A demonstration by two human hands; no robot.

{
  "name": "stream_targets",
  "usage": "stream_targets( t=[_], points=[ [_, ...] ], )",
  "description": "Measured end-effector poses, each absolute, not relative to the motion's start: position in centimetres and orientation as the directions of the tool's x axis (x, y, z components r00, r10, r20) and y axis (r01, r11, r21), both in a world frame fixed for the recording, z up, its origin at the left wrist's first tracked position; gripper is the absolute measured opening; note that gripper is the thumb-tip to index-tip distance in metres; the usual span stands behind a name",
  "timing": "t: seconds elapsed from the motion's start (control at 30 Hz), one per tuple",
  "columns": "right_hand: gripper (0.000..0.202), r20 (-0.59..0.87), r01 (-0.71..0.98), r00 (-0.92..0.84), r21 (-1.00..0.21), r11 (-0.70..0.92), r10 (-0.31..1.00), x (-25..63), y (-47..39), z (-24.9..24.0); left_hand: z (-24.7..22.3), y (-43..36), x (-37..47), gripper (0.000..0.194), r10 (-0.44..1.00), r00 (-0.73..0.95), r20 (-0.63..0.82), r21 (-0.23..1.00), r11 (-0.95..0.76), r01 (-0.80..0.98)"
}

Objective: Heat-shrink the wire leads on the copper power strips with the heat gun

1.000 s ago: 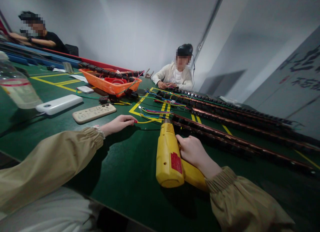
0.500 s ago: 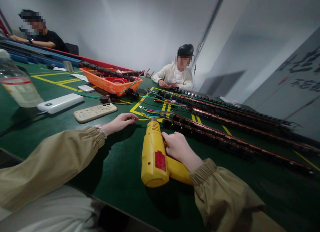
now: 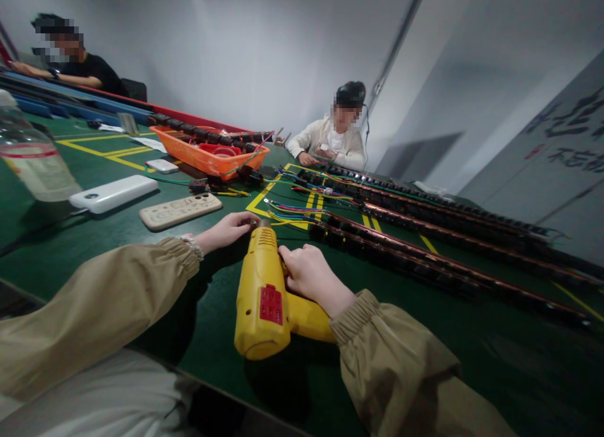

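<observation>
My right hand is wrapped around the handle of a yellow heat gun, whose metal nozzle points away from me. Just left of the nozzle, my left hand pinches the end of a yellow wire; the nozzle partly hides the wire end. That wire runs right to a long bar assembly with copper strips and black blocks. Loose blue, red and green wires stick out from the same end of the assembly.
More long bars lie behind on the green table. Left are a phone, a white power bank and a bottle. An orange basket holds parts. A person sits opposite, another far left.
The heat gun in my right hand has moved left, bringing its nozzle beside my left fingertips. The red piece on the wire end, visible before, is now hidden. My left hand has barely moved.
</observation>
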State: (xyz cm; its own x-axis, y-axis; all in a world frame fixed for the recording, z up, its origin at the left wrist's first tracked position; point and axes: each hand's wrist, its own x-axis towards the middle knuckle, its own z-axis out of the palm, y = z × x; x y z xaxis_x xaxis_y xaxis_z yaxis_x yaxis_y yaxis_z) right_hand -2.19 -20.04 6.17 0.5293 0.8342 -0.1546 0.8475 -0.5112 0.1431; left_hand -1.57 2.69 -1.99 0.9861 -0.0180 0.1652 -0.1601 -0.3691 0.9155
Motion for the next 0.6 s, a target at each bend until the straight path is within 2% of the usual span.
stream_targets(
  t=[0.33, 0.6],
  points=[
    [0.028, -0.119, 0.870, 0.489, 0.129, -0.475, 0.864, -2.2, -20.8, 6.2, -1.5, 2.7, -1.7, 0.042, -0.015, 0.992, 0.122, 0.953, -0.276, -0.121],
    [0.030, -0.196, 0.822, 0.570, 0.153, -0.549, 0.798, -1.6, -23.2, 7.1, -2.9, 3.3, -1.1, 0.042, -0.049, 0.991, 0.126, 0.954, -0.268, -0.134]
  ],
)
